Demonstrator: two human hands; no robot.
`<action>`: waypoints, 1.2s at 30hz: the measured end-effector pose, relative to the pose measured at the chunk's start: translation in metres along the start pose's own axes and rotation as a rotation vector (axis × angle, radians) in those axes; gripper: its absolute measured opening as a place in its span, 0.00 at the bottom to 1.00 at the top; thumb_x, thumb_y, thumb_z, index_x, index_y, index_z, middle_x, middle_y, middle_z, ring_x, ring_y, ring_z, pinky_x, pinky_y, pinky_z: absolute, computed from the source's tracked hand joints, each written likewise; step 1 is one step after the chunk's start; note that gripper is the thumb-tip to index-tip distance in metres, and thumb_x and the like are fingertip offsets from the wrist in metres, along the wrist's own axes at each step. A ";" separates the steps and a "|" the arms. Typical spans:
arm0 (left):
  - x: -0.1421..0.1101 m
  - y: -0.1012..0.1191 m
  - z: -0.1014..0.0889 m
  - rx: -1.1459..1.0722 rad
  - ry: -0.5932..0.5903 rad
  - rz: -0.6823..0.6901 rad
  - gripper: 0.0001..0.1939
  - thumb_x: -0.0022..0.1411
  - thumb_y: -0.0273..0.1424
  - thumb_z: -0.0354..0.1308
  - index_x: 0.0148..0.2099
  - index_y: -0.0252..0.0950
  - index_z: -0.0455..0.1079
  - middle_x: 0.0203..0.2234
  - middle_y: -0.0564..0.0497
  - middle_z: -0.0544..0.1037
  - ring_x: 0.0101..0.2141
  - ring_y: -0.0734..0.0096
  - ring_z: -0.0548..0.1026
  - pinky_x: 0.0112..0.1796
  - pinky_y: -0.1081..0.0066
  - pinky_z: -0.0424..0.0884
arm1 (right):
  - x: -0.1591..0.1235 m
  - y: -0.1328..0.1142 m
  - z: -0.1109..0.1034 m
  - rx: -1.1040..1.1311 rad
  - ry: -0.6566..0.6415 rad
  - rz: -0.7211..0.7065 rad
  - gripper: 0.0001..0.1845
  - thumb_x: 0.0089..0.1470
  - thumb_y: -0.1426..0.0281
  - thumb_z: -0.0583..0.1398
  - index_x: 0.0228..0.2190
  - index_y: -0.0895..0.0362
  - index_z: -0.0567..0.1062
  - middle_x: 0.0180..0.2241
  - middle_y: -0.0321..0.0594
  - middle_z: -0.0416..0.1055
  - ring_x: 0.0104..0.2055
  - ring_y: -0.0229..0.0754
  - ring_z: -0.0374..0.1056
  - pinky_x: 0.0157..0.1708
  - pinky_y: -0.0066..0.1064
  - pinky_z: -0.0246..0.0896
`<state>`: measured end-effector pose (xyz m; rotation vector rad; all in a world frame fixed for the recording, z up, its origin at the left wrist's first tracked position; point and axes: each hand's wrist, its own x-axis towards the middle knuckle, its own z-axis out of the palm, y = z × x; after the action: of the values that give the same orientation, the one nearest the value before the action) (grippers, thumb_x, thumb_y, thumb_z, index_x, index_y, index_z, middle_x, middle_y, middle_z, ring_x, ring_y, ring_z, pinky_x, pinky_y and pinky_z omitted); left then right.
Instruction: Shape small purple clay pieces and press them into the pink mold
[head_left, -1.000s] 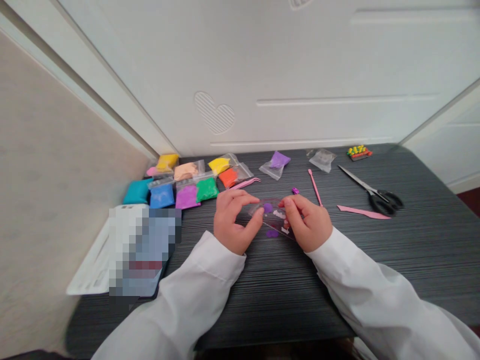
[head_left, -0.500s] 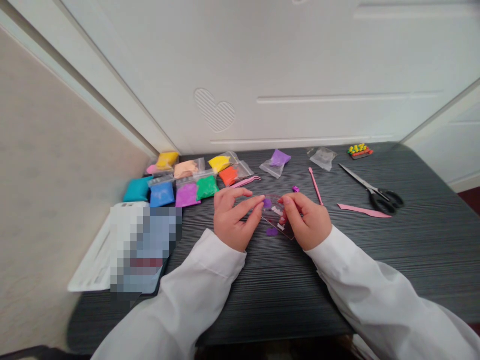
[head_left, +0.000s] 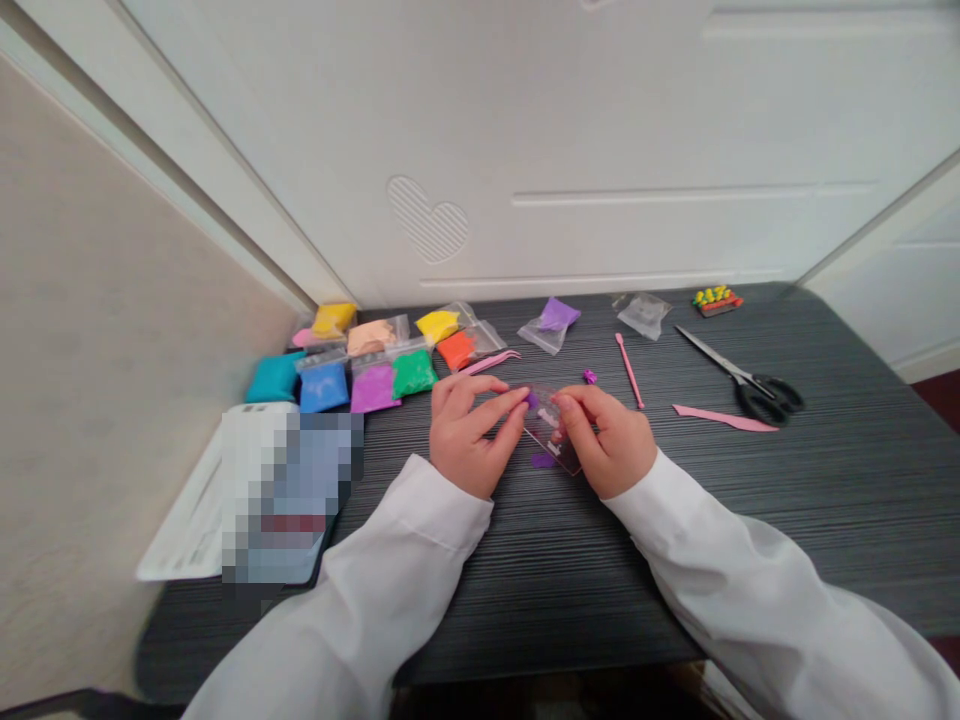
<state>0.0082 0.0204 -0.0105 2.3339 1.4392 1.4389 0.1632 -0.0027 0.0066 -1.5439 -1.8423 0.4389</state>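
Observation:
My right hand [head_left: 609,440] pinches the right side of a clear plastic sheet [head_left: 564,460] with white print on it, tilted above the dark table. At the sheet's upper left corner, my left hand [head_left: 474,430] has thumb and index finger closed on a small piece of purple clay [head_left: 532,399]. Whether those fingers also grip the sheet's edge, I cannot tell. A flat purple strip [head_left: 542,461] shows at the sheet's lower left. Just beyond the right hand lies a small crumpled purple lump [head_left: 589,377].
Bags of coloured clay [head_left: 375,385] and pink tweezers [head_left: 491,362] lie left. A purple clay bag [head_left: 559,314] and a clear bag [head_left: 643,315] lie behind. Rightward are a pink stick tool [head_left: 629,370], a pink knife [head_left: 726,418], scissors [head_left: 750,385] and a small colourful model [head_left: 718,300].
My right hand and the sheet have shifted slightly left, closer to my left hand. The left fingers stay closed at the purple clay.

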 end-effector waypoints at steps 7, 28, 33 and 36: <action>0.001 0.001 0.001 -0.020 -0.010 -0.018 0.10 0.47 0.30 0.60 0.36 0.40 0.71 0.31 0.51 0.72 0.39 0.68 0.66 0.43 0.63 0.62 | -0.001 -0.001 -0.001 0.060 -0.070 0.020 0.13 0.54 0.65 0.47 0.35 0.55 0.68 0.27 0.34 0.72 0.27 0.35 0.67 0.30 0.26 0.59; 0.003 0.001 0.001 -0.085 -0.025 0.015 0.06 0.48 0.27 0.59 0.32 0.36 0.70 0.31 0.51 0.75 0.37 0.71 0.69 0.43 0.64 0.64 | -0.007 -0.005 0.003 0.105 -0.067 0.012 0.12 0.52 0.63 0.50 0.35 0.54 0.66 0.25 0.33 0.73 0.24 0.35 0.68 0.27 0.25 0.59; 0.002 0.000 0.002 -0.094 -0.030 0.042 0.06 0.48 0.26 0.59 0.33 0.35 0.70 0.32 0.51 0.75 0.39 0.70 0.68 0.44 0.64 0.65 | -0.008 -0.006 0.003 0.142 -0.059 0.016 0.11 0.51 0.63 0.51 0.36 0.55 0.65 0.25 0.32 0.73 0.26 0.34 0.69 0.27 0.24 0.59; 0.002 -0.002 0.003 -0.099 -0.032 0.057 0.07 0.48 0.26 0.58 0.33 0.35 0.70 0.33 0.51 0.76 0.40 0.70 0.69 0.44 0.65 0.65 | -0.008 -0.006 0.003 0.165 -0.052 0.017 0.10 0.51 0.64 0.51 0.35 0.55 0.65 0.24 0.32 0.73 0.25 0.34 0.69 0.27 0.24 0.60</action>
<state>0.0095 0.0239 -0.0120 2.3439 1.2731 1.4444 0.1575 -0.0114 0.0063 -1.4495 -1.7852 0.6277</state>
